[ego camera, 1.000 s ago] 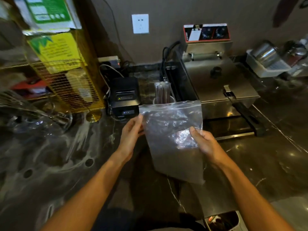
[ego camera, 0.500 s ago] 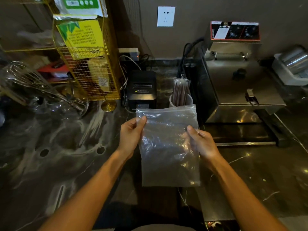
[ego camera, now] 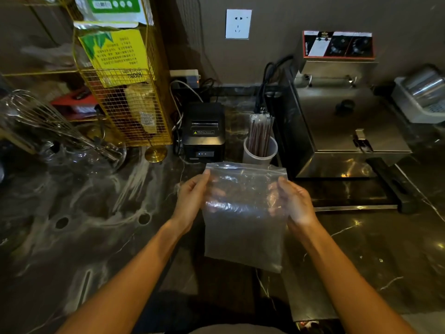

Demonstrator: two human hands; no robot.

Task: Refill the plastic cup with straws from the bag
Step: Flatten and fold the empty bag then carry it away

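Note:
A clear zip bag hangs upright over the dark marble counter; I can see no straws inside it. My left hand grips its upper left edge, fingers behind the plastic. My right hand grips the upper right edge the same way. Just beyond the bag's top stands a translucent plastic cup with a bundle of dark wrapped straws standing in it.
A black receipt printer sits left of the cup. A steel fryer stands to its right, its black handle reaching toward me. A yellow wire rack and a glass bowl holding a whisk fill the left side.
Both hands have lowered slightly and shifted onto the bag's two top corners, the right hand moving off the front face. The bag now hangs straighter. The view has turned left.

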